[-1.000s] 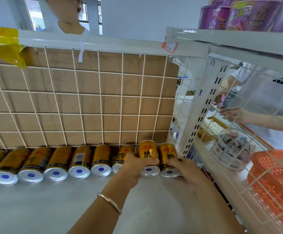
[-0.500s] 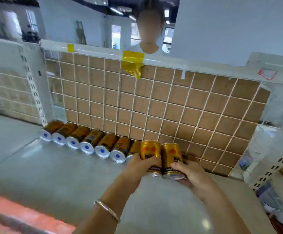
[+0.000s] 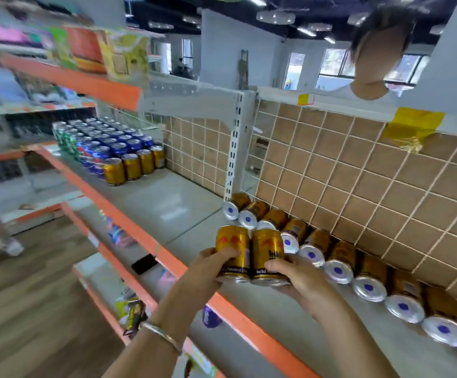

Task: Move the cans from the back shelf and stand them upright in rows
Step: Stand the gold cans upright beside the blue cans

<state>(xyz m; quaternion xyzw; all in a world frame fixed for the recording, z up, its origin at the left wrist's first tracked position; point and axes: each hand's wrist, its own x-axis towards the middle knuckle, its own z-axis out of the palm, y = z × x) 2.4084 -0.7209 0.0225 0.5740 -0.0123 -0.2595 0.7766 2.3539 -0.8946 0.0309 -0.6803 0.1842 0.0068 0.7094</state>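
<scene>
- Well up and left of your left hand (image 3: 211, 264): gold standing cans (image 3: 132, 166) in a row, just beside a block of blue cans (image 3: 107, 148) on the grey shelf (image 3: 167, 203).
- Silver bangle (image 3: 162, 334) on your left wrist.
- Left hand: fingers curled round the first gold can (image 3: 232, 251), which is upright.
- Right hand (image 3: 301, 279): wrapped round the second gold can (image 3: 267, 255), labelled Red Bull, upright and touching the first.
- Beyond and right of your right hand: lying cans (image 3: 339, 263) in a row, silver ends toward you, against the wire-grid back panel (image 3: 358, 173).
</scene>
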